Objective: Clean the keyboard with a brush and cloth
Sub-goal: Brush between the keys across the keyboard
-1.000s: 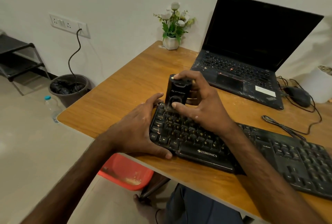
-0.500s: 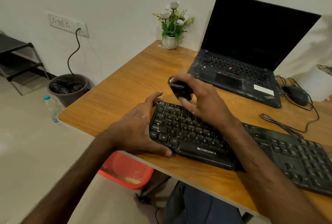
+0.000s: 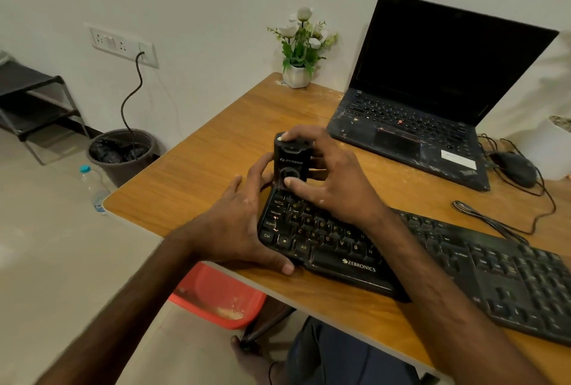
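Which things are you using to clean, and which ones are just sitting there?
For the job: black Zebronics keyboard, gripped by the left hand; small black boxy tool, held by the right hand.
Just lying about: open black laptop, black computer mouse, white flowers in a white pot, dark bin, clear water bottle.

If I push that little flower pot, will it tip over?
Probably easily: the flowers stand much taller than the small pot, so it looks top-heavy and likely light. It sits by the table corner, so a shove might knock it off.
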A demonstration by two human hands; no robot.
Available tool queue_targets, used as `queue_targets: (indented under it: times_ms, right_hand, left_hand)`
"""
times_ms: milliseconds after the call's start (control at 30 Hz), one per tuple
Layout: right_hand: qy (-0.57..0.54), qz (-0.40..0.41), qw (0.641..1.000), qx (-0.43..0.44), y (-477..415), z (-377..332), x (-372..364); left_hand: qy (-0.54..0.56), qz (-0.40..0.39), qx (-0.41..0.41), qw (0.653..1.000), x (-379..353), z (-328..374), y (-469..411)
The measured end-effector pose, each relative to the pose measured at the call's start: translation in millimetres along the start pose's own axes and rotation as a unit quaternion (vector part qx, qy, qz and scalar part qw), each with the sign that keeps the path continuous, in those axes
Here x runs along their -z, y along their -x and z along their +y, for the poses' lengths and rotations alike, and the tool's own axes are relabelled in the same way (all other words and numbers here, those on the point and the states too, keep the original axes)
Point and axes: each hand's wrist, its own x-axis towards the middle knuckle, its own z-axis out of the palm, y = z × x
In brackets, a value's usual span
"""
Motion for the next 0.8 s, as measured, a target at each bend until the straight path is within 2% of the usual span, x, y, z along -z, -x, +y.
queue_targets:
  times_ms: [167, 267, 333, 533, 567, 700, 733, 800]
  right_hand:
    - [0.173, -0.008, 0.985, 0.016, -12, 15, 7]
    - [0.039, 0.022, 0.999, 0.003, -8, 3, 0]
    - [-0.002, 0.0, 1.0, 0.015, -7, -2, -7]
    - [0.13, -0.014, 0.991, 0.017, -20, 7, -2]
    - [0.132, -0.009, 0.991, 0.017, -19, 8, -1]
    - [-0.01, 0.012, 1.0, 0.014, -15, 0, -7]
    - [-0.009, -0.006, 1.0, 0.021, -14, -2, -10]
    - [0.061, -0.045, 0.996, 0.053, -15, -1, -13]
  left_hand:
    - [0.033, -0.003, 0.025, 0.999, 3, 3, 4]
    - [0.048, -0.012, 0.016, 0.999, 5, 4, 4]
    - [0.048, -0.007, 0.02, 0.999, 6, 4, 4]
    - [0.047, 0.002, 0.031, 0.998, 6, 6, 6]
    - [0.042, 0.004, 0.032, 0.999, 5, 6, 6]
    - [0.045, 0.018, 0.027, 0.998, 6, 7, 6]
    - [0.042, 0.025, 0.028, 0.998, 7, 6, 5]
    - [0.035, 0.037, 0.029, 0.998, 7, 6, 5]
